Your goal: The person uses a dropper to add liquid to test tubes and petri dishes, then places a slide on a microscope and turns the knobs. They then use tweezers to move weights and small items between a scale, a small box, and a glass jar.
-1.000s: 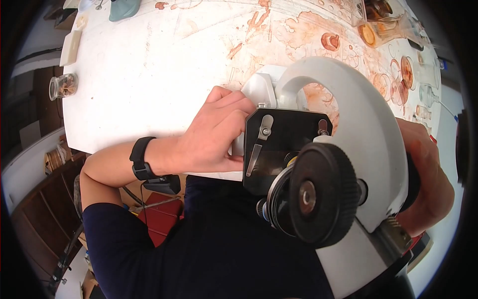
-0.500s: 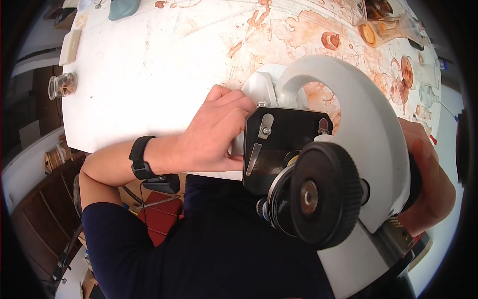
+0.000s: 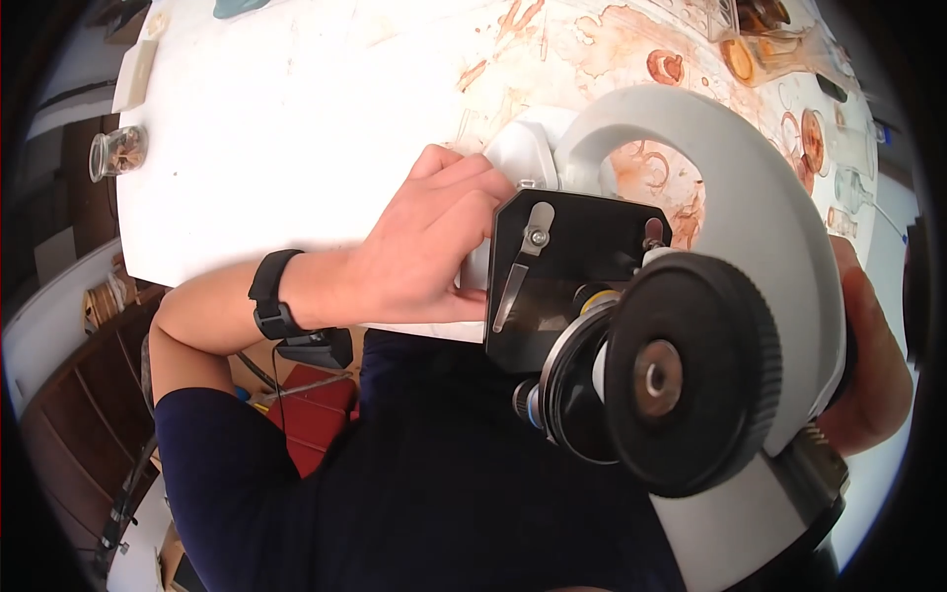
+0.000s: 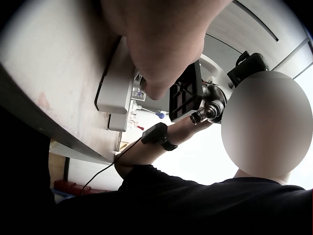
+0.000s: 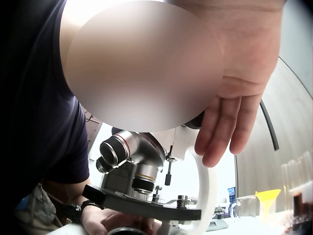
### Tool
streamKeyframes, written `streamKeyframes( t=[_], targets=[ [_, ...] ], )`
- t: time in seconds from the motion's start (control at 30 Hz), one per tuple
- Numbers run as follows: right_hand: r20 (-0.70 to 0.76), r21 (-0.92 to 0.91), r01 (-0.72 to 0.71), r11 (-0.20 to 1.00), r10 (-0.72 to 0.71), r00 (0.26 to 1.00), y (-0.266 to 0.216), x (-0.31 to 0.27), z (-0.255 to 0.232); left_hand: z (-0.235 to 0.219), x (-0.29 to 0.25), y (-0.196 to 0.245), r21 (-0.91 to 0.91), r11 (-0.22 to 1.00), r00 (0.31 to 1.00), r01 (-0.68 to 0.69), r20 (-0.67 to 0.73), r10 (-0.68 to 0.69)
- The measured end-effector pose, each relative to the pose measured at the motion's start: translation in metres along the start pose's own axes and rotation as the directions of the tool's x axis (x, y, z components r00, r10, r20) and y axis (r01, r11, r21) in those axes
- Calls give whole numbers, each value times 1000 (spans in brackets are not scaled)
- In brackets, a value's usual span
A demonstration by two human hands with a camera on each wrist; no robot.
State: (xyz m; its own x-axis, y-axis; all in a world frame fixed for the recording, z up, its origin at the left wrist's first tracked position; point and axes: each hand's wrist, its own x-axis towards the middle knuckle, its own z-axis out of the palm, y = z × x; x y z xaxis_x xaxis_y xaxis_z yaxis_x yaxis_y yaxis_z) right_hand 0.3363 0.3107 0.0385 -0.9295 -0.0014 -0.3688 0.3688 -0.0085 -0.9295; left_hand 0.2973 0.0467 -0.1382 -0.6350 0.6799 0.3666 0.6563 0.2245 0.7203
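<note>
A white microscope (image 3: 779, 187) with a black stage (image 3: 582, 227) and a large black focus knob (image 3: 691, 375) fills the head view's right half. My left hand (image 3: 424, 237) reaches under the stage from the left, knuckles bent, fingertips hidden behind its edge; I cannot tell what they hold. In the right wrist view, a round black-rimmed part (image 5: 126, 230) lies below the stage beside that hand. My right hand (image 3: 873, 365) is at the far-side knob, which the microscope's arm mostly hides. Three of its fingers (image 5: 227, 122) hang fairly straight; thumb and index are covered by blur.
Brown-stained glassware (image 3: 779, 54) stands along the table's right side. A glass jar (image 3: 118, 153) sits at the left edge, below a pale block (image 3: 135, 74). A yellow funnel (image 5: 267, 197) shows in the right wrist view. Reddish stains mark the white table (image 3: 296, 128).
In the head view the microscope looks larger and lies further right, while the table's far things have shifted upward. Both hands keep their places on the microscope.
</note>
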Motion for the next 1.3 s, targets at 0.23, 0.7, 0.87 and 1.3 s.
streamKeyframes(
  t=[0.23,0.7,0.87,1.3],
  targets=[
    [-226,249,-162,955,220,949,1,-8,-9,-3,0,1,-2,1000,1000,3,-4,-3],
    [-172,-393,176,902,-260,950,32,-8,-22,5,-3,-5,41,999,1000,16,25,-17],
    [-195,-135,62,989,-88,977,18,-1,-5,2,-1,-3,3,1000,1000,-12,6,12],
    [-133,-213,50,976,-79,988,26,-17,-36,-1,0,-2,50,999,999,9,42,-11]
  ],
)
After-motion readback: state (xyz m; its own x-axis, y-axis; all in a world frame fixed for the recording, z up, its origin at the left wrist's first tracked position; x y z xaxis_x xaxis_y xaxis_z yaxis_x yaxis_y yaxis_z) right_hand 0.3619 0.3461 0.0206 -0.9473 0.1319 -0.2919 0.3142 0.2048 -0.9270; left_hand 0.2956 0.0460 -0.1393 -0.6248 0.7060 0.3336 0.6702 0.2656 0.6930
